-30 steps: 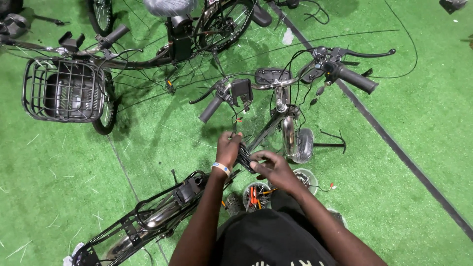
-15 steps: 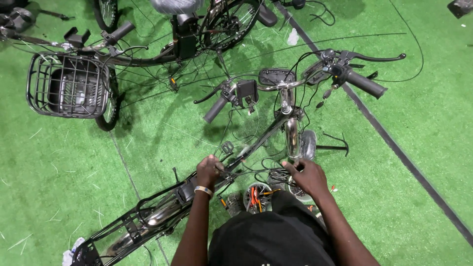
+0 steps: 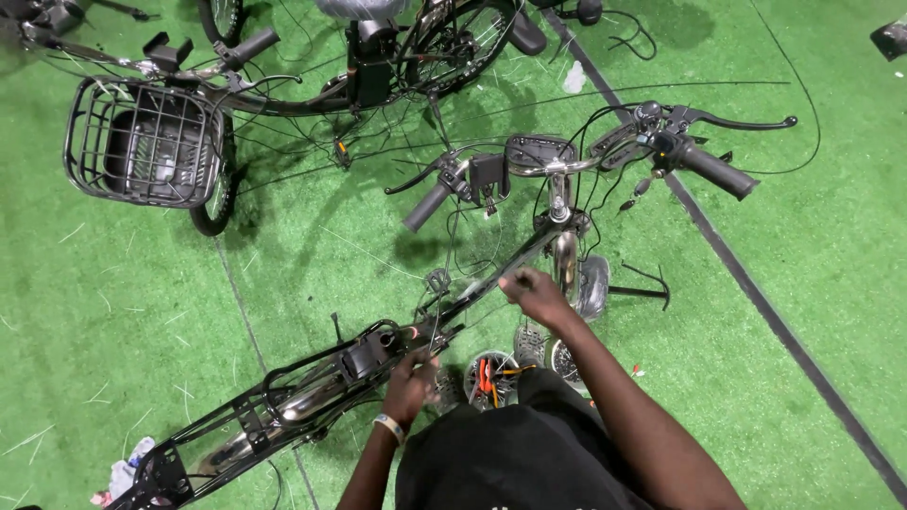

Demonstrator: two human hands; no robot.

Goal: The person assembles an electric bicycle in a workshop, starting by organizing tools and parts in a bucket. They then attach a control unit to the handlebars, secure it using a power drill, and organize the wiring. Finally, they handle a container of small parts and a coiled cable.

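A second bicycle with a wire basket [image 3: 142,142] is seen lying at far left. The left hand [image 3: 408,385] has been lowered to the bicycle frame [image 3: 312,387] near the seat post, fingers curled on it. The right hand [image 3: 535,293] has been moved up the down tube [image 3: 491,283], fingers closed around it; earlier both hands were held together mid-frame. The handlebar [image 3: 567,161] is unchanged.
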